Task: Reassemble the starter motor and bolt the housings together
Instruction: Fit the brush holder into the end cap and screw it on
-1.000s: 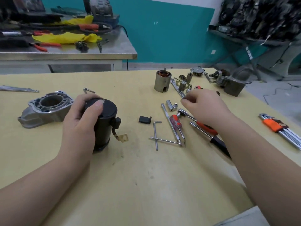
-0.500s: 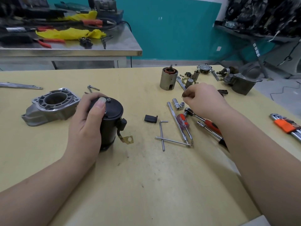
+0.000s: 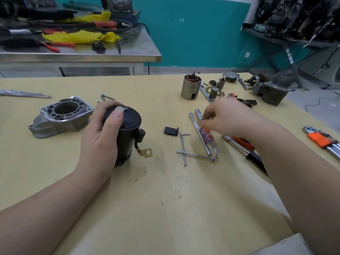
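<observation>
Right hand point(image 3: 226, 116) now nearer, over sockets; motor body point(image 3: 127, 133) in left hand point(image 3: 100, 137).

head cam | looks forward-down over yellow table point(image 3: 165, 199) | close, wide-angle | single view

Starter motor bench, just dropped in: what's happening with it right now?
A person is partway through reassembly. The left hand grips the black motor body, standing upright on the yellow table, thumb resting on its end cap. The right hand reaches into the loose tools, fingertips at a small socket beside the extension bar; whether it holds anything is unclear. The grey aluminium housing sits apart, left of the body, not yet bolted on.
</observation>
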Demonstrator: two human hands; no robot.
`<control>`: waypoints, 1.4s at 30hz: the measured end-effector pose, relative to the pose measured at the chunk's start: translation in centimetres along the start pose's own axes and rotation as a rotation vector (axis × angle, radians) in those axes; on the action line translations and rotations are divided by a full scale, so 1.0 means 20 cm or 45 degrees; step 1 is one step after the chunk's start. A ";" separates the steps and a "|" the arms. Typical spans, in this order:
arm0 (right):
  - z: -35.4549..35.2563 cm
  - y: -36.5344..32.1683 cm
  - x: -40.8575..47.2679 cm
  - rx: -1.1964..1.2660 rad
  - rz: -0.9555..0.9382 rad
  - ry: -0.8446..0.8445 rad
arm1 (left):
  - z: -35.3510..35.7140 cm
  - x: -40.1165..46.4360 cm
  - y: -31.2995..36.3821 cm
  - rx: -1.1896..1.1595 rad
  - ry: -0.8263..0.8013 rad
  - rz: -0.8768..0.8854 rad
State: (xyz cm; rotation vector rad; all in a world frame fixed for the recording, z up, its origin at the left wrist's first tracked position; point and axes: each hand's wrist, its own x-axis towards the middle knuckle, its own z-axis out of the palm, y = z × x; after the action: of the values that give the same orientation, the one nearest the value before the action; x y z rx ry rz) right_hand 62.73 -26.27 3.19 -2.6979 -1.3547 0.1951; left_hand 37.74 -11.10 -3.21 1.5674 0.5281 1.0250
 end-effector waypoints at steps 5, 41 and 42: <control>0.12 -0.07 -0.04 -0.485 0.063 -0.106 | 0.01 -0.01 0.01 -0.145 -0.046 -0.027; -0.11 0.29 -0.08 0.422 0.362 0.500 | 0.03 0.00 0.00 -0.225 -0.018 0.000; -0.11 0.31 -0.09 0.388 0.375 0.481 | 0.03 0.00 0.00 -0.220 -0.015 0.006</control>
State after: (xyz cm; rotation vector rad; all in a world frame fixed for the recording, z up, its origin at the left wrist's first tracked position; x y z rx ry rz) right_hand 66.95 -31.58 4.43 -2.4952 -0.7550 -0.0767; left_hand 38.33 -11.45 -3.18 1.4217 0.4164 1.0362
